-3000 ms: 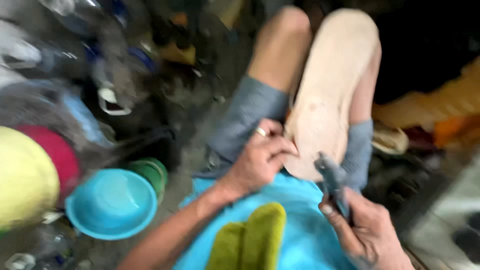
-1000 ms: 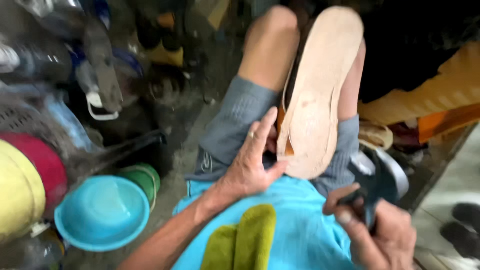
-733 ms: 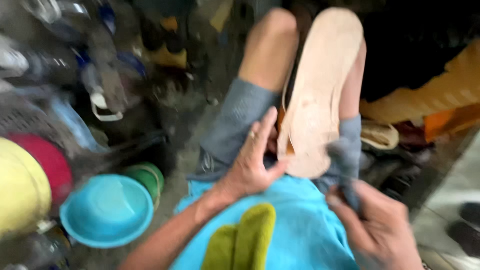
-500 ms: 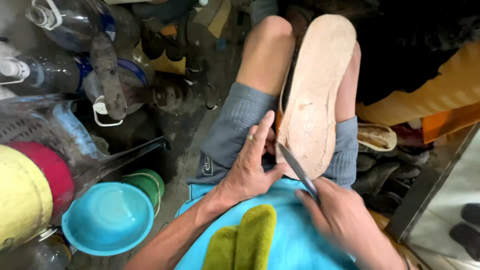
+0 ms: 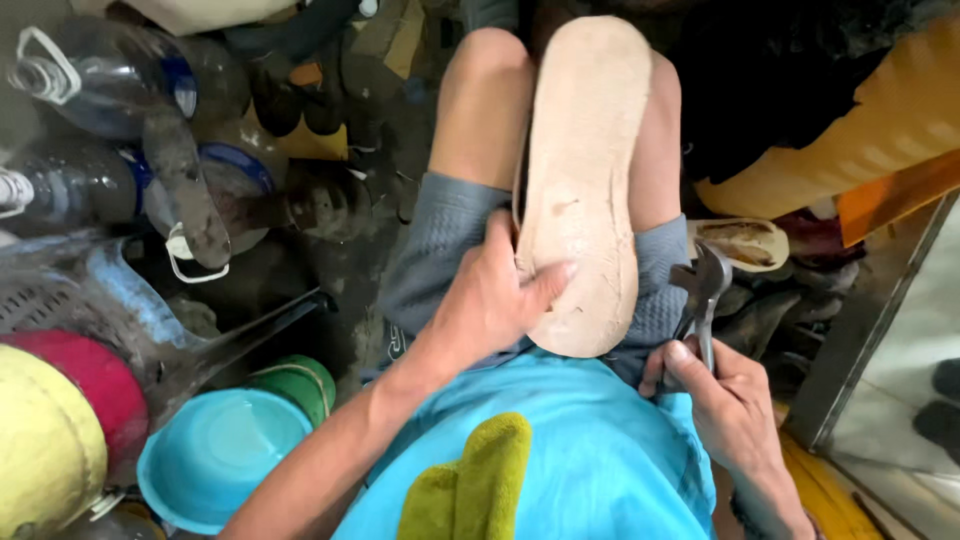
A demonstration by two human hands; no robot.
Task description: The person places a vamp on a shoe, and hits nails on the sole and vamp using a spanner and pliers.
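One shoe sole (image 5: 585,190), one metal tool (image 5: 703,300), one blue bowl (image 5: 215,470), two hands, three plastic bottles.

Right hand (image 5: 730,410) shifted from heel of sole (image 5: 585,190) out to right side of lap, beside right thigh. Metal tool (image 5: 703,300), half a second ago laid with tip against sole's heel edge, now lifted clear, held upright, hooked head up. Left hand (image 5: 490,295) slid up: thumb now pressed flat on sole's heel, fingers wrapped behind edge. View sharpened from earlier blur.
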